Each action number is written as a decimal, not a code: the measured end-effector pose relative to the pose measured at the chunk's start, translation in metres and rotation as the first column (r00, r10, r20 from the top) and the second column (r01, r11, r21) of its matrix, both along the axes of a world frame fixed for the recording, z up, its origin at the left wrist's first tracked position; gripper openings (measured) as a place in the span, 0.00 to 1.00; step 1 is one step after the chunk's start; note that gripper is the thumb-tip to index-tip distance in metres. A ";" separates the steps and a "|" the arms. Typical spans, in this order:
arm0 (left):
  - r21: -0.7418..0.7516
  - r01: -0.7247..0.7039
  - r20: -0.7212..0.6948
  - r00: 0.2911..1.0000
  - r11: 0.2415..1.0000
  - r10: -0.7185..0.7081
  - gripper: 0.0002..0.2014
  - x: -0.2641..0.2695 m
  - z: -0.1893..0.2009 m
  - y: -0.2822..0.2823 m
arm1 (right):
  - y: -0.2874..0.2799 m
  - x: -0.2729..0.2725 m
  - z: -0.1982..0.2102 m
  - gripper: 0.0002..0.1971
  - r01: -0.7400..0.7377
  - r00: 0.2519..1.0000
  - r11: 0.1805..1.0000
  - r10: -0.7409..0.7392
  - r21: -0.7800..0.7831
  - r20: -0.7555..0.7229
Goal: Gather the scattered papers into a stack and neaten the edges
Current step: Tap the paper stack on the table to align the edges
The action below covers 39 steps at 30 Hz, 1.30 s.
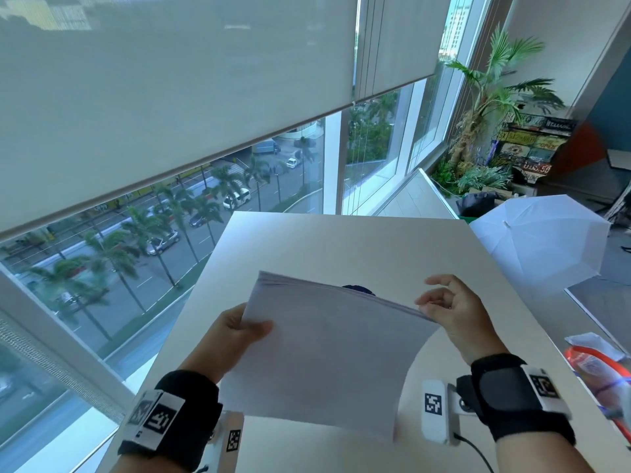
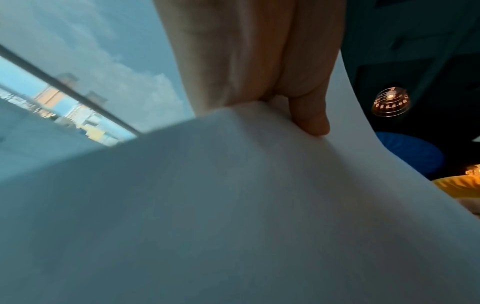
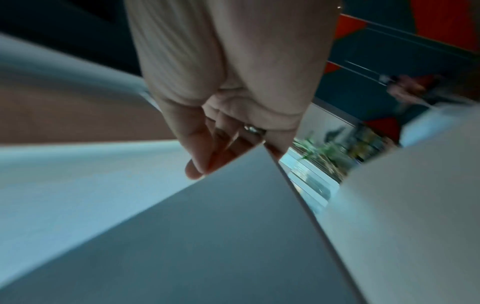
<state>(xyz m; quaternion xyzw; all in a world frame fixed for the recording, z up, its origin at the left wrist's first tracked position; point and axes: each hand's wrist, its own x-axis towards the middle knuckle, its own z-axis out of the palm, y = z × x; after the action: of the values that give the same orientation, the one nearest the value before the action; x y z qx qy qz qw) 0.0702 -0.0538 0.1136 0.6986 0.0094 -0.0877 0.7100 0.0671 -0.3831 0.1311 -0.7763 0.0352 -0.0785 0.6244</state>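
A stack of white papers (image 1: pixel 327 353) is held tilted above the pale table (image 1: pixel 341 240), and its far edge shows several sheets fanned slightly. My left hand (image 1: pixel 246 332) grips the stack's left edge with the thumb on top. In the left wrist view that thumb (image 2: pixel 309 119) presses on the top sheet of the paper stack (image 2: pixel 233 205). My right hand (image 1: pixel 444 305) pinches the far right corner with its fingers curled. The right wrist view shows the paper stack's (image 3: pixel 207 226) corner running in between the right hand's fingers (image 3: pixel 221 144).
A small dark blue object (image 1: pixel 356 289) peeks out behind the stack on the table. A plastic bag with red print (image 1: pixel 601 367) lies at the table's right edge. A white umbrella (image 1: pixel 543 247) stands beyond that edge. Large windows run along the left.
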 end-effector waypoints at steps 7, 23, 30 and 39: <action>0.272 0.096 0.291 0.940 0.958 -0.177 0.05 0.000 0.058 -0.020 | 0.040 -0.005 0.057 0.53 -0.265 0.953 0.704 0.297 -0.659 -0.065; 0.451 -0.409 0.548 0.829 0.793 0.116 0.15 0.011 0.096 -0.014 | 0.043 -0.013 0.023 0.12 -0.081 0.994 0.994 0.075 -0.077 -0.079; -0.208 -0.009 0.202 0.978 0.978 0.052 0.33 0.016 0.040 -0.021 | 0.039 -0.018 -0.008 0.12 -0.031 0.995 0.974 0.050 0.224 -0.084; -0.062 -0.111 0.177 0.977 0.992 0.120 0.29 0.002 0.005 -0.039 | 0.037 -0.015 -0.020 0.30 -0.104 0.994 0.945 0.103 0.309 0.018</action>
<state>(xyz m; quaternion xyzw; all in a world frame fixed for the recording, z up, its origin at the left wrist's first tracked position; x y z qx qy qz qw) 0.0722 -0.0932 0.1189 0.6832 -0.0167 0.0172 0.7299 0.0525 -0.3459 0.1112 -0.6695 0.0057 -0.0397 0.7417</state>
